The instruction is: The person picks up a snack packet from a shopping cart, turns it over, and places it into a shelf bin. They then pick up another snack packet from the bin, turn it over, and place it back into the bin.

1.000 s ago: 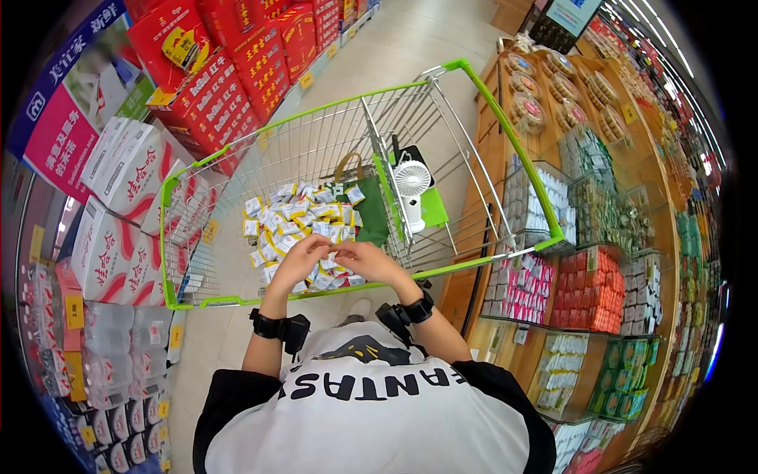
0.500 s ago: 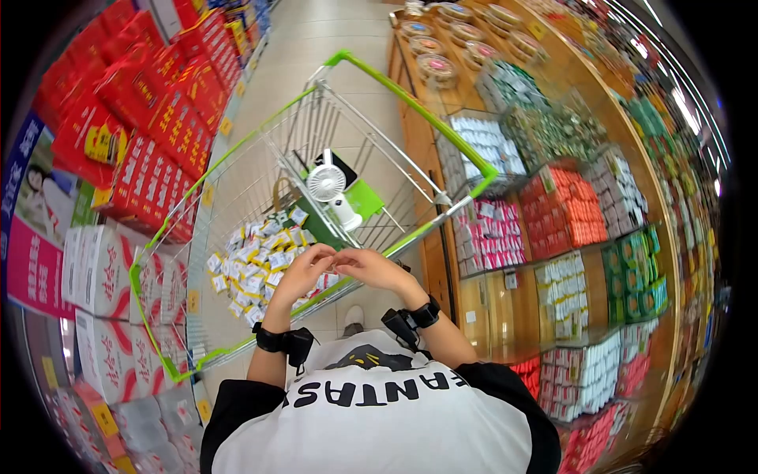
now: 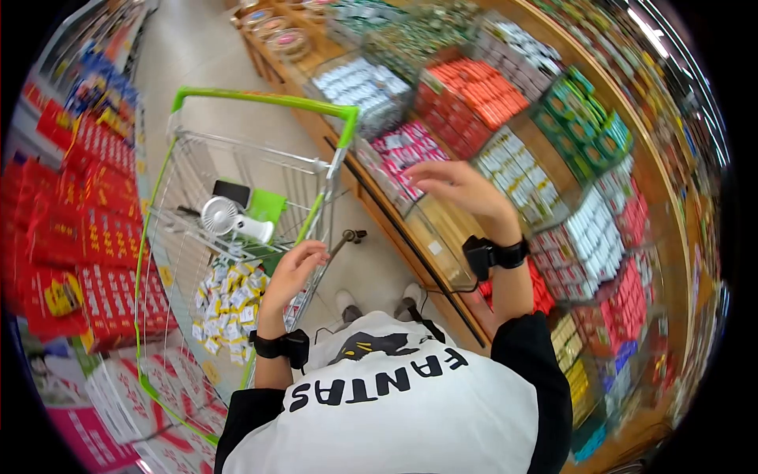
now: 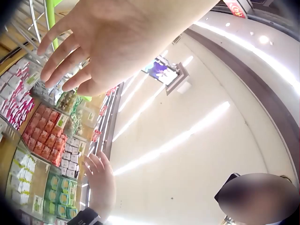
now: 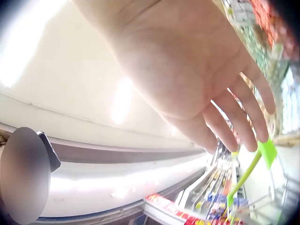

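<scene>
In the head view my left hand (image 3: 290, 275) hovers over the near side of a green-rimmed cart (image 3: 268, 96), fingers loosely bent and holding nothing. Farther right, my right hand (image 3: 466, 189) is raised in front of the shelf bins, its fingers extended and empty. Inside the cart lie many small white and yellow packets (image 3: 230, 304), a white handheld fan (image 3: 221, 216), a dark phone-like item (image 3: 232, 192) and a green flat item (image 3: 267, 207). The left wrist view shows my left palm (image 4: 110, 42) with spread fingers; the right wrist view shows my right palm (image 5: 187, 70), also empty.
Wooden shelving on the right holds pink packets (image 3: 409, 150), orange-red packets (image 3: 470, 99), white-yellow packets (image 3: 517, 174) and green packs (image 3: 584, 130). Red boxes (image 3: 103, 229) stand in stacks on the left. My feet are on the floor between cart and shelves.
My hands, together before, have come apart, the right one moving right toward the shelves. The view has turned right, so the cart now appears farther left and the shelves fill more of it.
</scene>
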`<state>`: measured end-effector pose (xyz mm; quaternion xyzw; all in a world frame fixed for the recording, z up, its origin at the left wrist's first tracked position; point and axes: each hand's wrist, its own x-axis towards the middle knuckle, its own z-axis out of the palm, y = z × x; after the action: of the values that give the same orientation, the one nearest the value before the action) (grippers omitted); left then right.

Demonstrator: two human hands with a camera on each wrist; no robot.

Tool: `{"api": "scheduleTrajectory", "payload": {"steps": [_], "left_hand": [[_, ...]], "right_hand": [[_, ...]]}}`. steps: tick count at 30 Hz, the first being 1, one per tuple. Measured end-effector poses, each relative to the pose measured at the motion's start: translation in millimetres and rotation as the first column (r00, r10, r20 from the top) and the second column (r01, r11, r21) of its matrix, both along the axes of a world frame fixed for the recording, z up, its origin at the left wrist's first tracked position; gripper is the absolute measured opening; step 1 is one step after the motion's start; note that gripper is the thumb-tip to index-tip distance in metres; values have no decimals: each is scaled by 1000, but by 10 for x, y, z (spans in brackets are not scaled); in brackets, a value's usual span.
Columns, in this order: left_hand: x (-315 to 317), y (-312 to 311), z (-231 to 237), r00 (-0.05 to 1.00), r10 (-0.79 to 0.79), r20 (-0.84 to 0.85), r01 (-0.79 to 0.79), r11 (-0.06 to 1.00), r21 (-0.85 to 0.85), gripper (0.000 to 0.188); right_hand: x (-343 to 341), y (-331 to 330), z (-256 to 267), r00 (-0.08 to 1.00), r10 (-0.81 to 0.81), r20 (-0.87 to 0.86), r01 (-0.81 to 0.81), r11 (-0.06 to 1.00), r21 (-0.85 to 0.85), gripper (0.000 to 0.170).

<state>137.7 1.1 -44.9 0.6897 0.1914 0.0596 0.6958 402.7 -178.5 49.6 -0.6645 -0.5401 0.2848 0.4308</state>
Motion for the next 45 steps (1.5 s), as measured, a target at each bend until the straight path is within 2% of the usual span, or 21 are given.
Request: {"api": "scheduleTrajectory", "payload": {"steps": [2,4,5,10,14,17,22,28,34,36,38,41,43,45], "left_hand": [[143,-63,36,999,-45,-7,45,999,-1,22],[268,-111,49,998,-60,11,61,997,-38,20],[332,-134,76,996,-88,-6,87,995,-41,20],[589,-223,31,978,-208,7,208,977,-53,20],[730,-318,80,969,-246,-20,245,969,-31,20],[830,-377,40,962,-272,-33,271,962,-18,20],[1039,-525,31,935,-355,8,355,935,-13,20],[1255,-755,-25,911,-411,25,412,911,-27,21],[1443,-1004,-69,886,-463,12,463,886,-10,21],[1529,-1101,-75,892,-453,0,452,891,-28,21],[1626,-1202,-128,900,-436,-4,435,899,-52,20],[1804,-1369,-259,906,-422,34,424,902,-79,21],[1919,-1465,-248,902,-429,48,428,903,31,21],[2017,-1574,-158,899,-435,47,434,900,34,21]], "right_hand": [[114,-404,181,975,-221,-8,221,974,-59,24],[206,-790,235,921,-387,-48,385,922,-47,23],[228,-963,283,895,-445,-8,445,895,-37,23],[262,-1735,231,790,-609,-66,610,792,-20,23],[159,-2205,206,715,-696,-59,691,717,-91,23],[50,-2449,315,615,-785,-77,770,619,-153,24],[74,-2809,190,590,-801,-101,798,598,-79,25],[83,-2836,150,574,-817,-54,804,575,-152,24],[208,-3164,41,557,-826,-85,815,564,-133,23],[285,-3337,-20,564,-824,-63,814,567,-130,23],[355,-3481,-20,576,-810,-113,799,587,-133,23],[491,-3667,44,567,-822,-54,812,569,-132,22],[586,-3758,76,583,-812,-18,807,581,-108,22],[641,-3805,87,590,-808,-4,802,586,-115,22]]}}
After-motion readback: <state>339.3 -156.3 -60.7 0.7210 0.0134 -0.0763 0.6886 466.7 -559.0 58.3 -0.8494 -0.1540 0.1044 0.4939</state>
